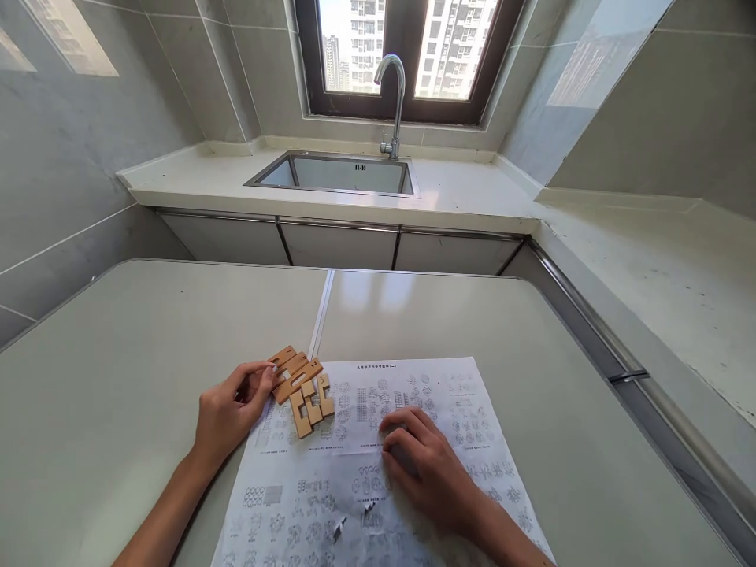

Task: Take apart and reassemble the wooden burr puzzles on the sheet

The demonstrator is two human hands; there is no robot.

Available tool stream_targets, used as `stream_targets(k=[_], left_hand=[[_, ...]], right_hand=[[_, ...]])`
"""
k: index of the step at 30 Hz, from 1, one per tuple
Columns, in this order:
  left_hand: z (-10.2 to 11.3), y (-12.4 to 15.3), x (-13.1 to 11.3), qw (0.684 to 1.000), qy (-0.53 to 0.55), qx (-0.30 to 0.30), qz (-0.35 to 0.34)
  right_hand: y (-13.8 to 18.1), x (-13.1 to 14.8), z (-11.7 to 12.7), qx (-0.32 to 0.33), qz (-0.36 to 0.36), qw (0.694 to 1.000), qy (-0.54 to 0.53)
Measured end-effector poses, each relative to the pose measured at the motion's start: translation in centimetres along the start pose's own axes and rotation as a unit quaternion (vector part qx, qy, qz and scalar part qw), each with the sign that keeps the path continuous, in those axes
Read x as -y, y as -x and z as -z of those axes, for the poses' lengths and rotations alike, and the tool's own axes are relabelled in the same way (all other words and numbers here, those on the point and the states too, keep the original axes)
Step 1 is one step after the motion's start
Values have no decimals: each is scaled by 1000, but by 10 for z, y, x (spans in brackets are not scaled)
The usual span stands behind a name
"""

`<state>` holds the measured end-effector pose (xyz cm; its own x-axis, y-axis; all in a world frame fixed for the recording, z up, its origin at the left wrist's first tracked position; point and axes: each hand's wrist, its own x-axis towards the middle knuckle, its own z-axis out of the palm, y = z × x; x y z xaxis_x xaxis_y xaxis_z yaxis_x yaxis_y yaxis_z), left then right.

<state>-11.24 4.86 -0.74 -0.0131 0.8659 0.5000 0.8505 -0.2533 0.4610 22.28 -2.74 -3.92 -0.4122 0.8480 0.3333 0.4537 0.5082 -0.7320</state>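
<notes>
My left hand point(233, 405) is at the left edge of a small group of wooden puzzle pieces, thumb and fingers pinched at the end of a slotted wooden puzzle piece point(294, 380). Small dark numbers mark some of the pieces. Just below lie paler notched wooden pieces point(312, 405), side by side on the top left corner of a printed sheet point(348, 465). Over the sheet's middle rests my right hand point(428, 468), its fingers loosely curled, thumb apart, and nothing seen in it. Rows of small line diagrams cover the paper, which has two small torn spots.
The sheet lies on a pale table point(147, 354) with a seam running away from me. Beyond stands a white counter point(461, 181) with a sink point(348, 173) and a curved faucet point(398, 102) under a window. Another counter point(661, 276) runs along the right.
</notes>
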Motion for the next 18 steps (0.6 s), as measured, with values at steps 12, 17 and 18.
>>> stream_targets(k=[12,17,18], left_hand=[[1,-9,5,997,-67,-2,24],[0,-10,6,998,-61,5,28],[-1,-9,7,998,-63,7,25]], right_hand=[[1,2,3,6,14,1000,15],[1,3,4,5,14,1000,15],[1,3,4,4,15,1000,15]])
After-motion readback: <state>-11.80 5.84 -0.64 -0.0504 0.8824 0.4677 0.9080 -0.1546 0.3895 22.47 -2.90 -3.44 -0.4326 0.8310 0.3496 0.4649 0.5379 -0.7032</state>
